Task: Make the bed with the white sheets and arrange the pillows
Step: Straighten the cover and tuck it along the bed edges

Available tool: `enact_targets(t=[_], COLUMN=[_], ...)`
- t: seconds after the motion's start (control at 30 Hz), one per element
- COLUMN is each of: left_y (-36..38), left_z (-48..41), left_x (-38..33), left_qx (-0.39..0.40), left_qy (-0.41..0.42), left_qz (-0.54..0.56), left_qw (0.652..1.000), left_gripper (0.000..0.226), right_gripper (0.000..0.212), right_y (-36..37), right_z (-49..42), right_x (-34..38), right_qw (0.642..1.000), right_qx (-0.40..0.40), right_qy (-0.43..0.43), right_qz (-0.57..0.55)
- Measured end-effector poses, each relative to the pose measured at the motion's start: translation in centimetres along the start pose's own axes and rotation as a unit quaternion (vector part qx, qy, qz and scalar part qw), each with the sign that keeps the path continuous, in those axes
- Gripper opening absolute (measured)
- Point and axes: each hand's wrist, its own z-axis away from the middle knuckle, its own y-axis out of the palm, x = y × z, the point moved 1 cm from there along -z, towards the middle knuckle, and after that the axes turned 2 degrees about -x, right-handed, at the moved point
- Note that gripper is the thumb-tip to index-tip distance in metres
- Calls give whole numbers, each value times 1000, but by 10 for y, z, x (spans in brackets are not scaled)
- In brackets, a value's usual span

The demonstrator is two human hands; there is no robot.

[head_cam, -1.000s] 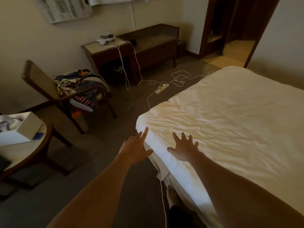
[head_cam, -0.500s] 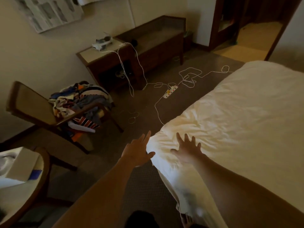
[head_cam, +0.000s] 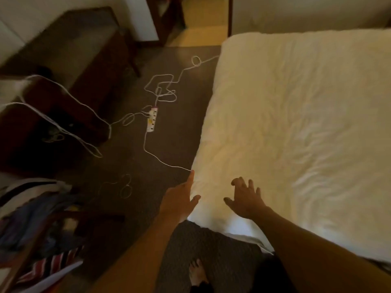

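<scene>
Duvet (head_cam: pixel 296 123) looked soft, light and limp; the corner hem seemed the best hold. My left hand (head_cam: pixel 179 200) lay straight-fingered against the corner, and my right hand (head_cam: pixel 246 199) was spread above it, gripping nothing.

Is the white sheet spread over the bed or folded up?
Spread. The white sheet lies flat, lightly wrinkled, from far edge to near corner, where the left hand and right hand touch it.

Bed (head_cam: pixel 296 123) cut off at right edge, clothes pile (head_cam: pixel 31 218) blurred at left, cable (head_cam: pixel 145 140) end seemingly hidden behind bed corner
</scene>
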Motion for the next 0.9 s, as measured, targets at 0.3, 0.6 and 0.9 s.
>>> enact_targets(t=[0.3,0.6,0.9], left_y=[126,291,346], left_z=[-30,-73,-82], left_x=[79,143,180], left_qx=[69,44,-70], left_qy=[91,125,330], left_qz=[65,71,-139], left_qw=[991,989,931], left_gripper=[80,83,113], right_gripper=[36,76,61], right_y=[130,278,308], right_z=[2,-65,-82], right_x=[-16,-85,-119], right_qw=[998,976,930], right_qx=[10,-65,-258], right_qy=[46,-50,-116], right_qz=[49,200,233])
